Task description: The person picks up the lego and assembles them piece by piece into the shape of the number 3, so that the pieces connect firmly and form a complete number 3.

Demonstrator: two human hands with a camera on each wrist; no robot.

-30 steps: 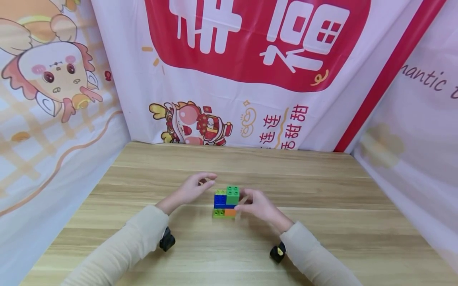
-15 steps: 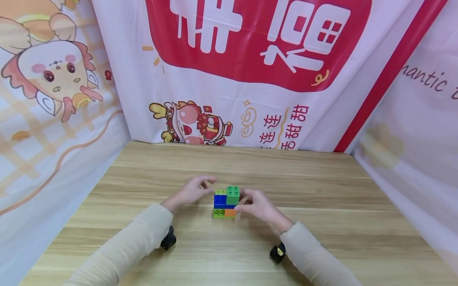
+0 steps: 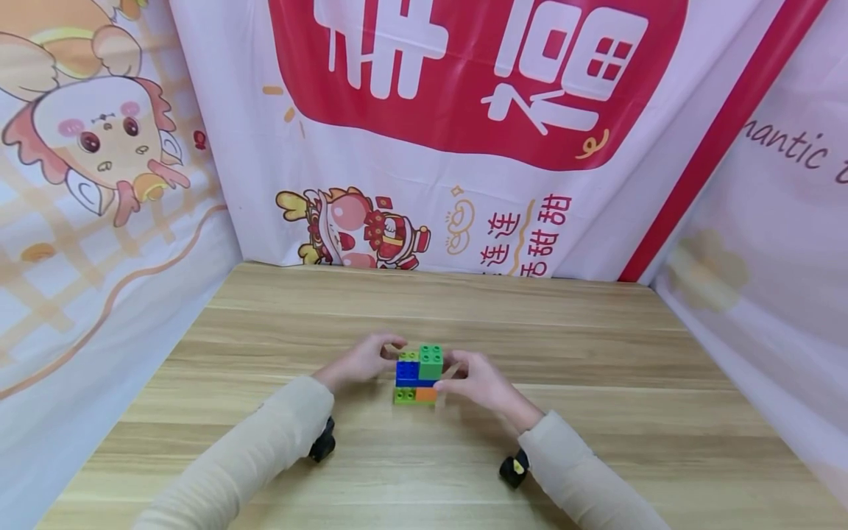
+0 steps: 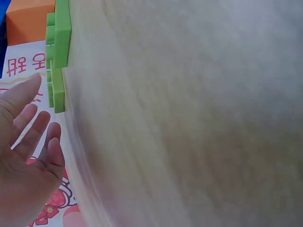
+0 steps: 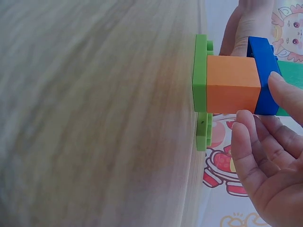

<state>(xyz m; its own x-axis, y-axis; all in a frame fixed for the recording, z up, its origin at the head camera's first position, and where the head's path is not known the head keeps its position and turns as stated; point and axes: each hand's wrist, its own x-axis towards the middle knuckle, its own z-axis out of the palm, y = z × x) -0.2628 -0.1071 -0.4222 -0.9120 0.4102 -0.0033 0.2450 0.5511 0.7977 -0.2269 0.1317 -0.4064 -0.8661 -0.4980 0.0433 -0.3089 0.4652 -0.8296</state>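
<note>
The left hand (image 3: 361,361) has moved nearer the brick stack (image 3: 417,377), grip apart; the right hand's (image 3: 485,378) grip clamps the blue brick (image 5: 265,61).

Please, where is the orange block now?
In the right wrist view, the orange block is at upper right, between the light-green brick and the dark-blue brick, beside the right hand.

The stack of blocks (image 3: 408,372) is standing on the table (image 3: 424,471), between the left hand (image 3: 364,358) and the right hand (image 3: 482,379), and the right thumb (image 5: 288,93) is resting against it. Beyond both hands, the back cloth (image 3: 411,140) is hanging behind the table; to their left and right, the side cloths (image 3: 99,250) are hanging also.
</note>
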